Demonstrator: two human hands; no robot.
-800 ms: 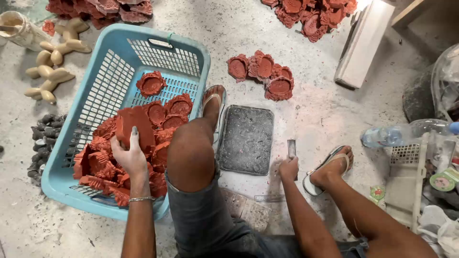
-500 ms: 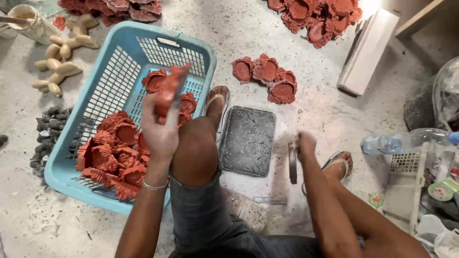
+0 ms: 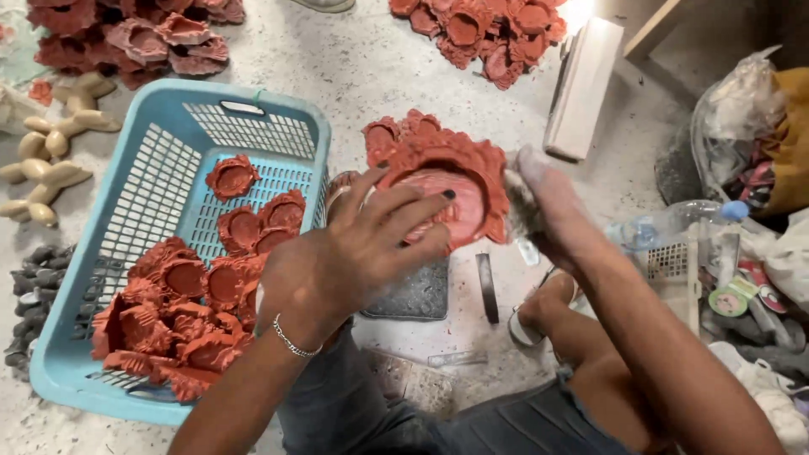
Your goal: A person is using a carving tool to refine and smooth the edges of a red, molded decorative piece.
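I hold a red flower-shaped moulded piece (image 3: 455, 181) up over my knees. My left hand (image 3: 354, 253) spreads across its front left side with the fingers on it. The dusty fingers of my right hand (image 3: 548, 206) close on its right edge. Below and to the left stands a light blue plastic basket (image 3: 168, 109) holding several similar red pieces (image 3: 185, 312). A dark grey textured slab (image 3: 417, 295) lies on the floor under my hands, partly hidden by the left hand. A thin dark strip (image 3: 487, 286) lies beside the slab.
Heaps of red pieces lie at the top left (image 3: 126, 34), the top right (image 3: 489, 29) and just behind the held one (image 3: 383, 135). Beige shapes (image 3: 50, 143) and dark grey bits (image 3: 34, 286) sit at the left. A white block (image 3: 581, 84), a plastic bottle (image 3: 666, 223) and a bag (image 3: 750, 126) stand at the right.
My left hand has lifted a red piece out of the basket and brought it to the middle. My right hand has risen from the floor to meet its right edge.
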